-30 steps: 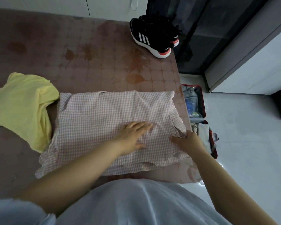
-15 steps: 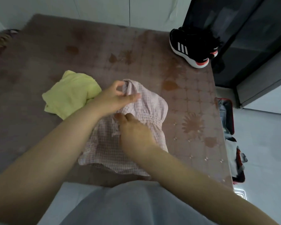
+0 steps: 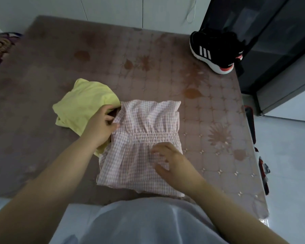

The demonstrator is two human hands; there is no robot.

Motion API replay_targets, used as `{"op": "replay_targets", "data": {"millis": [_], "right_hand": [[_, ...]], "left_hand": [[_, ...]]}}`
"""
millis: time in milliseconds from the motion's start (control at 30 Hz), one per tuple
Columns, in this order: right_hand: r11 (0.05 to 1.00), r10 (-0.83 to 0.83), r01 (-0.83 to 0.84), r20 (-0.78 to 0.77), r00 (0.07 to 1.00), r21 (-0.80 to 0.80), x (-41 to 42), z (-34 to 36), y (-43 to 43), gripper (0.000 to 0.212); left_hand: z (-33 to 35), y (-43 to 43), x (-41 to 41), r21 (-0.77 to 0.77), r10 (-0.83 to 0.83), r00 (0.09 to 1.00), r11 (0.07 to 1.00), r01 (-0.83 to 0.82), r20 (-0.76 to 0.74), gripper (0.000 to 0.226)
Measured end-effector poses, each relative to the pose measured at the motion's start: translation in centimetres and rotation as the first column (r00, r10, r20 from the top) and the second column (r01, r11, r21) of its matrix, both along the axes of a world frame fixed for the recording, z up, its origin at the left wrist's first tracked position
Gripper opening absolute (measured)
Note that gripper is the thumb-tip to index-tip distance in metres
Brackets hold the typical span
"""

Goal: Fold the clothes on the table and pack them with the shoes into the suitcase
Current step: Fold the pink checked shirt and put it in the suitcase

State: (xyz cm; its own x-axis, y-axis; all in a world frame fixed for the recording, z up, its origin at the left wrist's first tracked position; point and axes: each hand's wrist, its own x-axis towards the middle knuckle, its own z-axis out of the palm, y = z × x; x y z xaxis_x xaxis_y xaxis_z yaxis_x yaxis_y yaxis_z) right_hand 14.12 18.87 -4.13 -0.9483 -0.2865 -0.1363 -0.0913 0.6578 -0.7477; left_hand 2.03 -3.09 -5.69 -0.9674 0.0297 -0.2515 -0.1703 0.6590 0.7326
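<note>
The pink garment (image 3: 141, 138) lies folded into a rough rectangle near the front edge of the tabletop (image 3: 60, 59), its gathered elastic band running across the middle. The left hand (image 3: 102, 124) pinches the garment's left edge between thumb and curled fingers, I'd guess to keep that fold from springing open. The right hand (image 3: 167, 157) sits over the lower half with fingers loose and spread, holding nothing; whether it presses the cloth or just hovers I can't tell, but it looks placed to smooth or steady. The yellow garment (image 3: 83, 106) is crumpled just to the left, partly tucked under the pink one and not yet folded. The shoes (image 3: 215, 50) wait at the far right corner, well apart, handy to the suitcase (image 3: 249, 117), whose red rim shows on the floor off the right edge.
</note>
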Motion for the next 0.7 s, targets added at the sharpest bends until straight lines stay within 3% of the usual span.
{"op": "replay_targets", "data": {"millis": [67, 133, 200, 267, 367, 467, 600, 700], "right_hand": [[0.966, -0.244, 0.239, 0.044, 0.969, 0.098, 0.3, -1.4, 2.3, 0.034], [0.892, -0.440, 0.401, 0.192, 0.877, 0.210, 0.4, -2.9, 3.8, 0.041], [0.841, -0.534, 0.519, 0.394, 0.748, 0.155, 0.4, -4.3, 4.0, 0.050], [0.814, -0.542, 0.569, 0.501, 0.675, 0.113, 0.2, -5.1, 3.4, 0.051], [0.822, -0.527, 0.560, 0.513, 0.678, 0.104, 0.1, -5.2, 2.7, 0.023], [0.747, -0.581, 0.664, 0.481, 0.656, -0.003, 0.2, -4.9, 3.7, 0.009], [0.573, -0.720, 0.813, 0.411, 0.560, -0.104, 1.7, -4.4, 6.8, 0.027], [0.575, -0.734, 0.813, 0.382, 0.561, -0.090, 3.3, -4.5, 9.7, 0.031]], "left_hand": [[-0.8, 0.1, 0.3, -0.093, -0.037, 0.999, 0.995, 0.036, -0.012, 0.063], [-1.4, 0.7, 0.0, -0.123, -0.037, 0.998, 0.992, 0.031, -0.051, 0.060], [-1.7, 1.7, -1.0, -0.099, -0.034, 0.995, 0.995, 0.024, -0.099, 0.056], [-1.8, 2.9, -2.3, -0.082, -0.022, 0.999, 0.996, 0.019, -0.046, 0.058], [-2.4, 4.3, -3.8, -0.129, -0.007, 0.996, 0.991, 0.018, 0.089, 0.058], [-2.7, 5.3, -4.2, -0.084, 0.010, 0.997, 0.996, -0.003, 0.081, 0.042], [-1.7, 8.5, -4.3, 0.119, -0.070, 0.997, 0.991, 0.066, 0.027, 0.042], [-1.3, 11.2, -4.7, 0.102, -0.100, 0.995, 0.990, 0.101, -0.013, 0.044]]}}
